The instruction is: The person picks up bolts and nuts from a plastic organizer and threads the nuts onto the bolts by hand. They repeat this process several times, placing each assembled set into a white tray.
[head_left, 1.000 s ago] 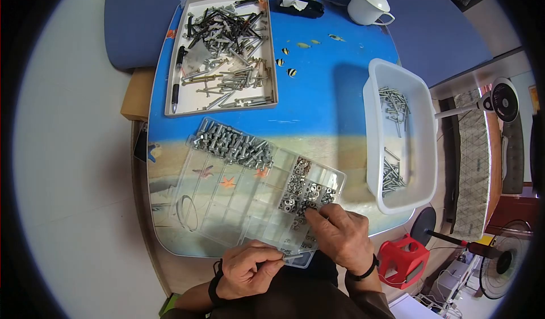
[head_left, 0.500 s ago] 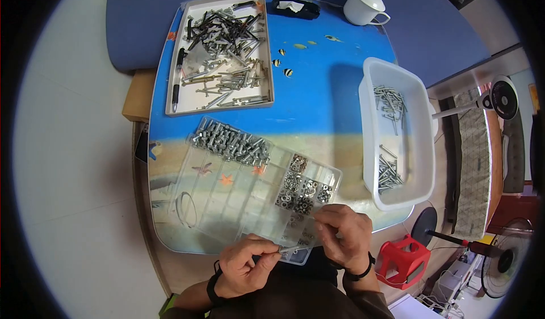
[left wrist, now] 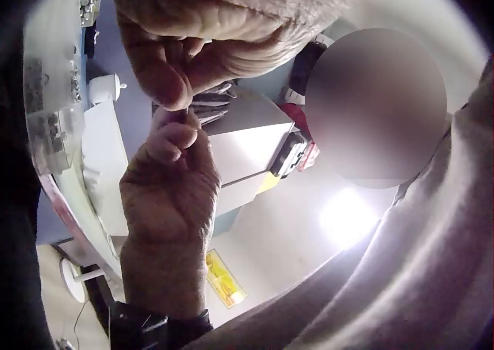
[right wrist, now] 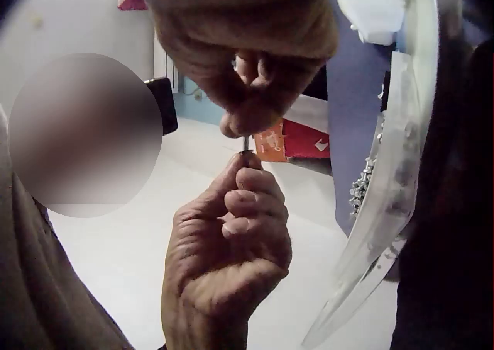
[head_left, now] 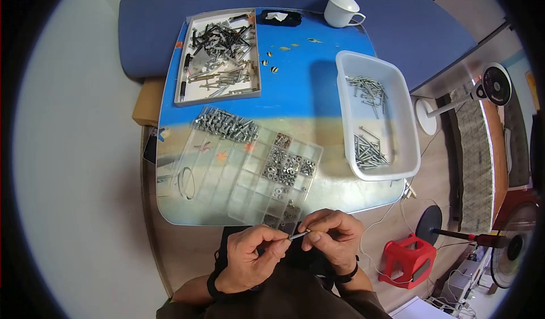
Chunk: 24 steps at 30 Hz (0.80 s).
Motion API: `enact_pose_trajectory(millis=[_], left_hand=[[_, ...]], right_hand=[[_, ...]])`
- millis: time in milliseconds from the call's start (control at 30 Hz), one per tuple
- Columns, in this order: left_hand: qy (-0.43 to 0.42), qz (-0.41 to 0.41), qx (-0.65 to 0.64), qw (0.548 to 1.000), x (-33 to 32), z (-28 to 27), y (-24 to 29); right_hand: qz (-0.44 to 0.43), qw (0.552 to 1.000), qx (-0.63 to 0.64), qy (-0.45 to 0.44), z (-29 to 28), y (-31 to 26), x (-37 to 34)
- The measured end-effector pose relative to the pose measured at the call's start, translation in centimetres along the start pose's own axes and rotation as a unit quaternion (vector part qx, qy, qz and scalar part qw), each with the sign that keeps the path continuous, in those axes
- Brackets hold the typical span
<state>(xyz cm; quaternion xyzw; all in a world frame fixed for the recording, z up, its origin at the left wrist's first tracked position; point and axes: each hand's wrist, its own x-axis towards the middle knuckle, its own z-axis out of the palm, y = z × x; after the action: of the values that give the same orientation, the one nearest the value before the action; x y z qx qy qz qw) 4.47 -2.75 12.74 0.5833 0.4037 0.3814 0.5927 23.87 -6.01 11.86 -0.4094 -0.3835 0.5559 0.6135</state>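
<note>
In the head view my left hand (head_left: 254,257) pinches a thin silver bolt (head_left: 299,235) between thumb and forefinger, its shaft pointing right. My right hand (head_left: 336,240) meets the bolt's far end, thumb and fingertips pinched there around what looks like a small nut, mostly hidden. The right wrist view shows a short stretch of the bolt (right wrist: 246,144) between both sets of fingertips. Just beyond the hands lies a clear divided box (head_left: 245,197), with nuts and washers (head_left: 288,176) in its right compartments and short bolts (head_left: 226,127) heaped in its far-left one.
A shallow white box (head_left: 218,98) of mixed screws and a pen stands at the back left. At the right is a white plastic tub (head_left: 398,174) with long screws. A lidded white mug (head_left: 341,15) and a black tissue pack (head_left: 282,21) stand behind. A red stool (head_left: 406,260) is on the floor.
My right hand has left the nut compartments and come down to the bolt's end. The left hand keeps hold of the bolt, and the head view has shifted, so the table sits higher.
</note>
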Motion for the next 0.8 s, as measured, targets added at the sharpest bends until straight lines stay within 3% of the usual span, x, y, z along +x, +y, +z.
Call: enact_pose_trajectory(millis=[133,367,800], left_hand=[[0.000,-0.042,-0.052,0.998,-1.2,0.9,0.5],[-0.006,-0.034,-0.054,0.998,-2.1,2.1,1.0],[-0.023,-0.058,-0.029,0.998,-1.3,2.2,0.4]], right_hand=[[-0.028,0.999,0.020,0.004,-0.3,0.2,-1.5],[-0.092,0.996,0.002,-0.004,-1.4,0.8,-2.8],[-0.071,0.997,0.033,0.013,-2.4,2.0,-2.3]])
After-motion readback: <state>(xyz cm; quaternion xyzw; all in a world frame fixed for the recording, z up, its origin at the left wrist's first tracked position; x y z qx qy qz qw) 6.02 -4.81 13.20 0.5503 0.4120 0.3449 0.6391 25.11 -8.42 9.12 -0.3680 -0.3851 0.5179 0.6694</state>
